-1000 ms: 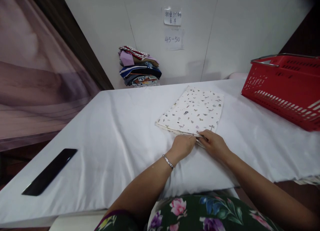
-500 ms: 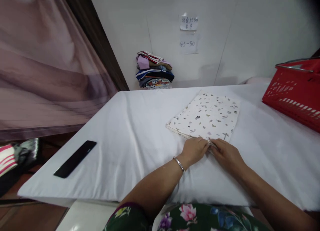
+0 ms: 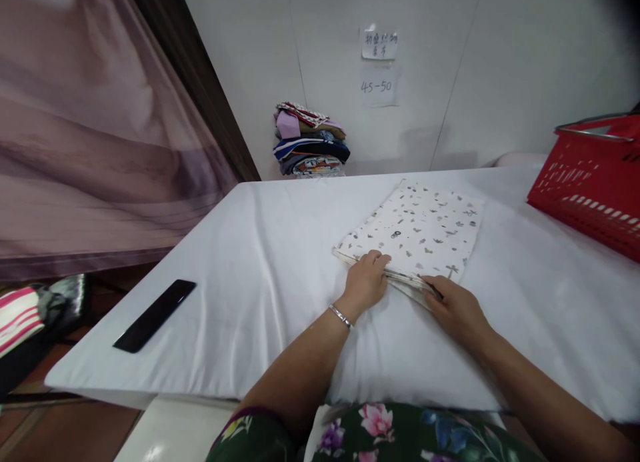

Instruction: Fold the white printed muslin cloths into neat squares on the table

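A folded white cloth (image 3: 420, 225) with small grey and brown motifs lies flat on the white-covered table. Its near edge shows several stacked layers. My left hand (image 3: 369, 279), with a silver bracelet at the wrist, grips that edge left of its middle, fingers over the top. Farther right along the same edge, my right hand (image 3: 455, 309) pinches the layers between thumb and fingers near the right corner. A stretch of the layered edge shows between the two hands.
A black phone-like slab (image 3: 155, 315) lies at the table's left. Folded clothes (image 3: 311, 142) are stacked by the wall at the back. A red basket (image 3: 590, 182) stands at the right. Paper signs (image 3: 379, 65) hang on the wall, and a pink curtain (image 3: 90, 129) hangs at left.
My left hand has moved left along the cloth's near edge, away from my right hand. My right hand keeps its hold near the right corner.
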A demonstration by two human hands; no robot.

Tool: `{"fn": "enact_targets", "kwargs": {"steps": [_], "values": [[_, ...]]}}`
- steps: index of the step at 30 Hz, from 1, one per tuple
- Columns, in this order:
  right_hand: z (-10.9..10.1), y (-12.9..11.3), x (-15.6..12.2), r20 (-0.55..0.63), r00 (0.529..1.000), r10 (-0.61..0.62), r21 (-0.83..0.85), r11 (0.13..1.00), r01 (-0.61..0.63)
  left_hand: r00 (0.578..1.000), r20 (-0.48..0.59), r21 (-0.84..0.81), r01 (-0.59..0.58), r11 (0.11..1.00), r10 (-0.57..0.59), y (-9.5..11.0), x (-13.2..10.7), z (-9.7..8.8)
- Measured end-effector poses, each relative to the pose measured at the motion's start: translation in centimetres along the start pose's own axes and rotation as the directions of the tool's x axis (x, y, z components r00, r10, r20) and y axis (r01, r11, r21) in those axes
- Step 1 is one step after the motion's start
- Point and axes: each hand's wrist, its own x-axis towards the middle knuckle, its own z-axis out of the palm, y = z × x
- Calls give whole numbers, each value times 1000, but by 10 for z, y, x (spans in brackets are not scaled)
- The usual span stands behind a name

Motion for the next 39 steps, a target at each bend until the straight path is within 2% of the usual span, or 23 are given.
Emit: {"fn": "enact_targets", "kwargs": {"steps": [3,6,10,15,19,22,25,31,39], "values": [[5,1,-3,-20,997,-81,-99,992,78,999,38,29,-31,999,30,-5,0,2],[8,0,-5,-44,983,-179,-171,971,169,1000,13,40,-19,999,19,-8,3,3],[7,-2,-4,-127,969,-211,-209,961,181,1000,-20,56,-2,998,3,-10,7,5],[10,-1,-2,-7,951,-310,-310,905,293,999,51,70,-6,997,2,-12,5,8],[10,0,-4,-11,963,-270,-298,920,255,999,45,24,7,1000,-8,-8,0,3],[9,0,-5,-23,974,-227,-251,944,214,999,19,-1,-33,999,33,-2,-3,-2],[8,-1,-5,-15,980,-201,-234,953,192,995,65,0,-71,997,71,2,-4,-2],[9,-3,-6,6,974,-228,-246,944,222,994,66,16,-84,996,83,-2,-1,3],[7,-5,-6,36,967,-252,-260,932,252,992,89,86,-98,991,90,-2,1,2]]}}
